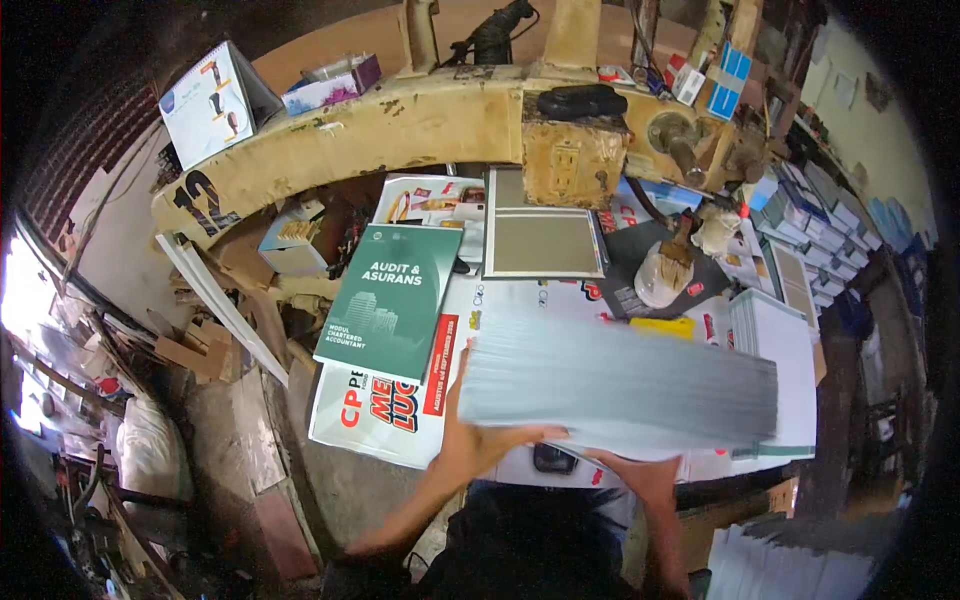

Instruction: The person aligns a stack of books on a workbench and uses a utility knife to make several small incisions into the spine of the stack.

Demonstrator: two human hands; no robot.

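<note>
A thick stack of paper sheets (620, 390), pale and smeared by motion, is held over the front of the work table between my two hands. My left hand (487, 447) grips its left end, thumb along the near edge and fingers partly hidden behind. Under the near edge, my right hand (648, 474) clasps the stack, its fingers largely out of sight. Left of the stack lies a green softcover book (385, 300) on printed poster sheets (345, 415). Behind the stack sits a board with grey-brown panels (545, 240). A white pile of sheets or booklets (745, 330) is partly covered at the right.
A cream metal machine beam (400, 125) arches across the back, bearing a desk calendar (212, 108) and a small carton (335, 88). A brush (678, 262) stands in a white pot (660, 285) near a yellow object (665, 327). Bundled booklets (815, 235) fill the far right.
</note>
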